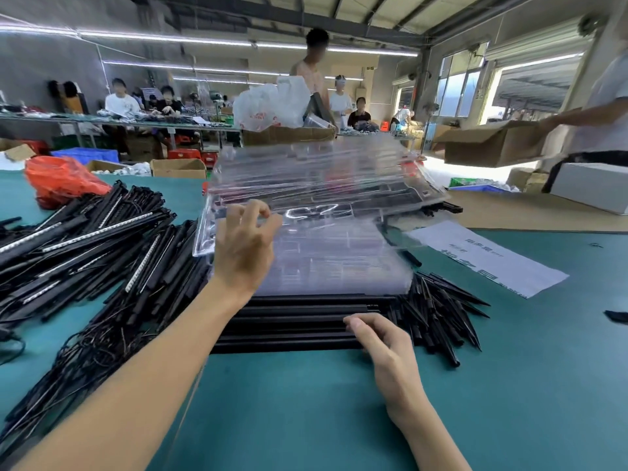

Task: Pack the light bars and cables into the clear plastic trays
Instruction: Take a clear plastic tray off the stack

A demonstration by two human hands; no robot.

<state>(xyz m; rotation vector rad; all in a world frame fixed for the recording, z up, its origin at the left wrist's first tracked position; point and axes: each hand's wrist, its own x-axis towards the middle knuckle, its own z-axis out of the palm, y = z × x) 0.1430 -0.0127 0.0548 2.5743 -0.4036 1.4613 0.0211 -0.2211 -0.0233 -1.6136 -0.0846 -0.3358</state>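
Observation:
A stack of clear plastic trays (323, 185) stands in the middle of the green table, blurred by motion. My left hand (243, 248) reaches up to the near left part of the stack, its curled fingers pinching the edge of the top tray (339, 253), which tilts up. Below, in front of the stack, lies a neat row of black light bars (292, 321). My right hand (384, 345) rests on their right end with fingers curled over them. A big loose heap of black light bars and cables (88, 253) covers the left of the table.
Thin black spikes (441, 314) lie fanned out at the right of the bars. A white printed sheet (489, 256) lies further right. A red plastic bag (61, 180) sits at back left. Cardboard boxes (289, 134) and other workers are behind the table.

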